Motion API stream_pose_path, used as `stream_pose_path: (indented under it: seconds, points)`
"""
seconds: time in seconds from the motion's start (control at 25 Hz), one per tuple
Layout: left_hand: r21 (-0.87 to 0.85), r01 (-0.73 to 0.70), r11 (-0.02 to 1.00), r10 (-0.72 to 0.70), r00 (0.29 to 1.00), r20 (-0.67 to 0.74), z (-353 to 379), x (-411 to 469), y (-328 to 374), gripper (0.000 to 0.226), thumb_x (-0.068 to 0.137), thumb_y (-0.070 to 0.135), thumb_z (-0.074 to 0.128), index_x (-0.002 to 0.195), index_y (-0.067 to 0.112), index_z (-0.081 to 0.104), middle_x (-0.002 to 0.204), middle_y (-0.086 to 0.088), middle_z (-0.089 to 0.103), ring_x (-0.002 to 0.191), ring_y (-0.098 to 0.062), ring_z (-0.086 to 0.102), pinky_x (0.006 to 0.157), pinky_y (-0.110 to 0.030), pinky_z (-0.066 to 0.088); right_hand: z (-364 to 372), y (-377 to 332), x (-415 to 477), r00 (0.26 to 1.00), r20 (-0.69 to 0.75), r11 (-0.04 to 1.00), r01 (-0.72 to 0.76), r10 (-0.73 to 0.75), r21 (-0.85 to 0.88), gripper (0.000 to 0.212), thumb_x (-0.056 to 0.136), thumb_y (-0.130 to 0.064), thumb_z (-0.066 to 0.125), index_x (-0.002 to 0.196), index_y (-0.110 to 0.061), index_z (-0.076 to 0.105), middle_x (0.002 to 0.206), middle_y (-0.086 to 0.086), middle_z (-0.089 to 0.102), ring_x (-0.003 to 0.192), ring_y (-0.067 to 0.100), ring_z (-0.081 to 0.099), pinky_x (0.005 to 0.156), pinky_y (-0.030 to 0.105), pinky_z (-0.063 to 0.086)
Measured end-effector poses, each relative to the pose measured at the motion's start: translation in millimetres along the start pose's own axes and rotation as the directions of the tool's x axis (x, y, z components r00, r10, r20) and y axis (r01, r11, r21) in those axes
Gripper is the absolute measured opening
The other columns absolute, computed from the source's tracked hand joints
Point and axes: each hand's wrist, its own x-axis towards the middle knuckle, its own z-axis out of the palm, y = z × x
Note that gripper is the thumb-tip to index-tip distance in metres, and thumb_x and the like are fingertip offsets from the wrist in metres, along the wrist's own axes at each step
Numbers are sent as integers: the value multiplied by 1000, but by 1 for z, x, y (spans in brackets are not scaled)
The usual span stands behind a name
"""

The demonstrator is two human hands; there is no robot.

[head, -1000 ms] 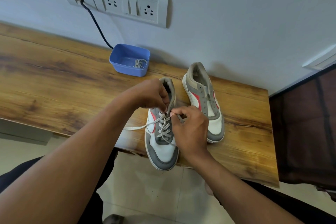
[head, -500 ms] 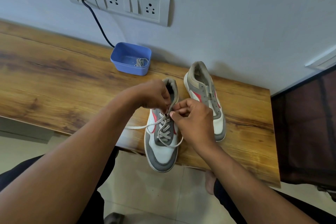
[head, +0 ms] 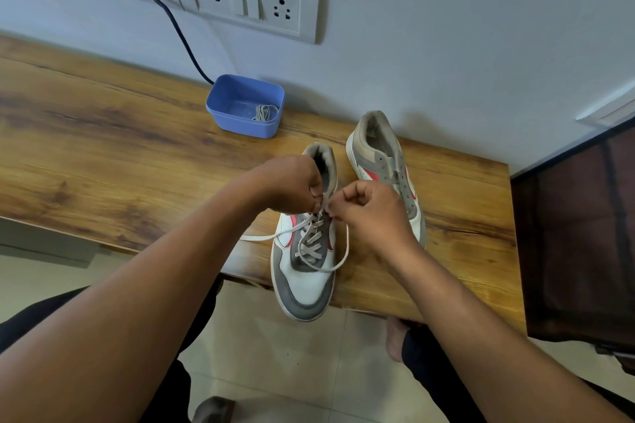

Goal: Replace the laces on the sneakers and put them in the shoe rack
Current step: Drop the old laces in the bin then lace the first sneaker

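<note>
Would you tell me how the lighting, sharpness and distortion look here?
Head view: soft even light, no glare; faint shadow beside the socket plate; left hand, right hand and lace sharp; wide angle swells the near forearms.

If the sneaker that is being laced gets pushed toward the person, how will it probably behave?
The laced sneaker would probably tip off: its toe overhangs the table edge. Its lace looks floppy, drooping in a loose loop, so it may snag. The left hand and right hand both pinch the lace near the top eyelets, which likely steadies the shoe.
</note>
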Motion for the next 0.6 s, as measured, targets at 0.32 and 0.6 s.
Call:
stream_pose_path:
  seconds: [0.32,0.6]
  points:
    - [-233,-18,972,-7,994,-105,-2,-11,6,5,88,14,73,86,18,75,88,0,74,80,-16,69,78,-38,61,-13,-13,16,998,58,991,14,-6,-131,18,84,-25,85,73,-22,71,63,1,74,64,19,75,72,46,66]
    - [-329,-49,943,-12,983,-181,-17,-30,-8,8,92,11,69,85,9,72,76,4,75,66,-9,74,67,-26,60,-13,-11,26,992,112,987,67,-51,-148,25,87,-24,79,109,-24,67,83,-1,72,71,14,73,64,34,59]
